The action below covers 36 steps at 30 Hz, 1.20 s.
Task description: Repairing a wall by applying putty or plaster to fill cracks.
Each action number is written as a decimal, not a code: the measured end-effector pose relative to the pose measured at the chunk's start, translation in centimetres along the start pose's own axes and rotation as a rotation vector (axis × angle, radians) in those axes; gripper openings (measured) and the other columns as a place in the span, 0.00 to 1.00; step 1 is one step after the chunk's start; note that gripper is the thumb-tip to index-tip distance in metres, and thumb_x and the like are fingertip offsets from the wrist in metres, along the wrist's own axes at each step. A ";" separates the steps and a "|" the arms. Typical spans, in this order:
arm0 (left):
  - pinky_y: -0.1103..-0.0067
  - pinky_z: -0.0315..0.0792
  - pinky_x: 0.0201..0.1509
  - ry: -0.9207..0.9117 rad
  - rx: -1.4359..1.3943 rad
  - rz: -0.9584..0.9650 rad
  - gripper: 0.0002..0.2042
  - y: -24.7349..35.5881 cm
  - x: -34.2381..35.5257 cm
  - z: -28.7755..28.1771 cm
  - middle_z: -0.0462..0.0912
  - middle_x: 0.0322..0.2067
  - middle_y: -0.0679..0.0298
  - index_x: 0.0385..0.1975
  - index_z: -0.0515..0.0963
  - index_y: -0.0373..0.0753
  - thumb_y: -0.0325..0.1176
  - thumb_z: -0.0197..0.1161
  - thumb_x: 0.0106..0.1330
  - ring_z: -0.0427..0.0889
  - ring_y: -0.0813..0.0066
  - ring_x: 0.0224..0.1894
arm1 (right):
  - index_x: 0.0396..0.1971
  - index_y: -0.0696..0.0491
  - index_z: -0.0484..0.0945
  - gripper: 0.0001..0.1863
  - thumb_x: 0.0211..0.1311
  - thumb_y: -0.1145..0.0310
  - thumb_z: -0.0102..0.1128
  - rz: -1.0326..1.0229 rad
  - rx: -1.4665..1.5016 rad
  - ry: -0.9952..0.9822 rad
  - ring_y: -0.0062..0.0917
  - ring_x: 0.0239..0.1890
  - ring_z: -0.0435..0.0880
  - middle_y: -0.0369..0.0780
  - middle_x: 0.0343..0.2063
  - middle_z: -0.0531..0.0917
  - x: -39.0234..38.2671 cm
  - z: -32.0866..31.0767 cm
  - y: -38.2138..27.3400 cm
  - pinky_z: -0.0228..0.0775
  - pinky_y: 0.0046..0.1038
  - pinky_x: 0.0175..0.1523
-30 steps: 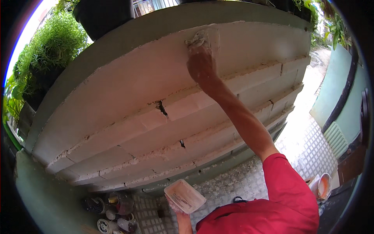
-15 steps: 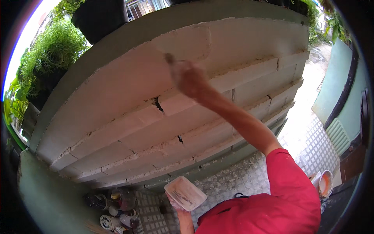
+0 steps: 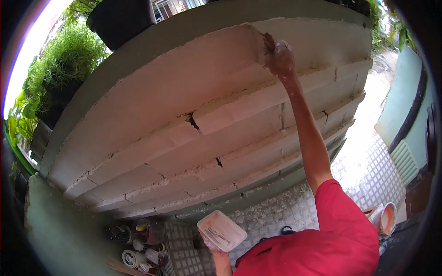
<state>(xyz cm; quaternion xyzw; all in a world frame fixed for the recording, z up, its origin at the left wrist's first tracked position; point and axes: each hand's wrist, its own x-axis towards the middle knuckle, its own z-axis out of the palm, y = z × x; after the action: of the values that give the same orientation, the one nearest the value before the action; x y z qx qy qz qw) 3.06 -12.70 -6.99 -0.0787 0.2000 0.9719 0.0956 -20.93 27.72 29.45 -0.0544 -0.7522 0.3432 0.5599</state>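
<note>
My right hand [image 3: 282, 60], smeared with whitish paste, reaches high on the wall. Its fingers are closed round the brown handle of what looks like a putty knife [image 3: 266, 45], set against a smooth coated stretch of wall [image 3: 184, 78]. The tool's blade is hard to tell from the wall. Low down, my left hand [image 3: 212, 242] grips a whitish rectangular plastic tub [image 3: 223, 231] by its side and underneath. Inside the tub are smears of pale paste. Its left fingers are partly hidden by the tub.
Stepped courses of pale blocks [image 3: 221, 138] project below the coated stretch, with dark gaps. Black plant pots [image 3: 120, 23] and a bushy plant [image 3: 69, 57] top the wall. Containers [image 3: 134, 258] stand at lower left. A bucket [image 3: 387, 218] stands right, on the patterned floor [image 3: 363, 170].
My right hand has swept rightward and slightly up along the wall with the tool. The left hand and tub have barely moved.
</note>
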 end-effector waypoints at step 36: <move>0.57 0.66 0.57 0.038 0.012 0.063 0.29 1.0 -3.5 -1.2 0.70 0.56 0.60 0.57 0.67 0.45 0.60 0.44 0.63 0.71 0.56 0.54 | 0.45 0.45 0.76 0.14 0.58 0.67 0.49 -0.760 -0.573 -0.055 0.34 0.29 0.81 0.41 0.28 0.81 0.3 -0.3 -5.0 0.74 0.35 0.29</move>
<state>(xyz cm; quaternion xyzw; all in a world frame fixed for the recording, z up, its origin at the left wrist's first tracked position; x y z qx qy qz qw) 6.42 -14.59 -7.01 -0.0901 0.2101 0.9716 0.0618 -19.28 24.19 32.58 0.0815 -0.7978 -0.1058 0.5880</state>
